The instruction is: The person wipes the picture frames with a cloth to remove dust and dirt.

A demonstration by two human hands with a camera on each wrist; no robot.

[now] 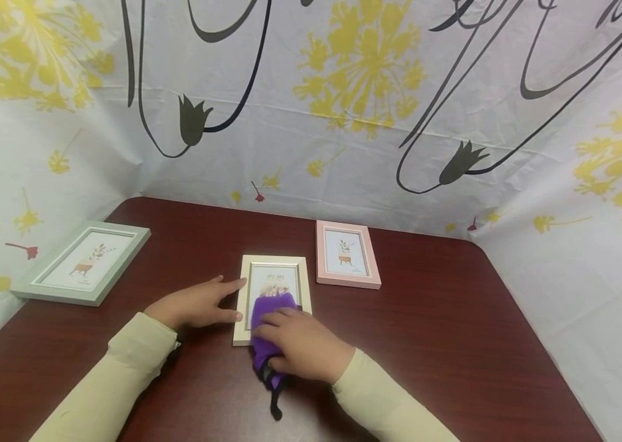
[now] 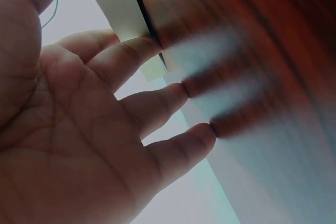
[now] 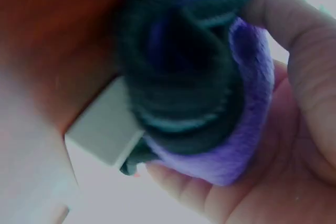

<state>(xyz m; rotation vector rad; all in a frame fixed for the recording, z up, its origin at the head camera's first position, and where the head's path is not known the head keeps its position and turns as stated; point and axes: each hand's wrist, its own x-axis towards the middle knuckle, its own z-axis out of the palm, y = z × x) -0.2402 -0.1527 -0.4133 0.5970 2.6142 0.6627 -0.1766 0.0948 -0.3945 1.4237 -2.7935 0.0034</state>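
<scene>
A cream picture frame (image 1: 275, 260) lies flat on the dark red-brown table, its printed picture partly covered. Across its lower part lies a purple fuzzy cloth (image 1: 272, 304) with black trim, one black end trailing onto the tabletop. My right hand (image 1: 308, 347) grips this cloth and holds it over the glass; in the right wrist view, the cloth's rolled black edge (image 3: 178, 114) sits between thumb and fingers. At the frame's left side, my left hand (image 1: 197, 304) touches the rim with fingers and thumb extended. Its straight, spread fingers (image 2: 157, 103) show in the left wrist view.
A green picture frame (image 1: 123, 258) lies at the table's left edge. Behind and right of the cream one is a pink picture frame (image 1: 348, 283). Light cloth sheeting (image 1: 267, 153) with yellow and dark flower prints encloses the back and sides of the table (image 1: 427, 325).
</scene>
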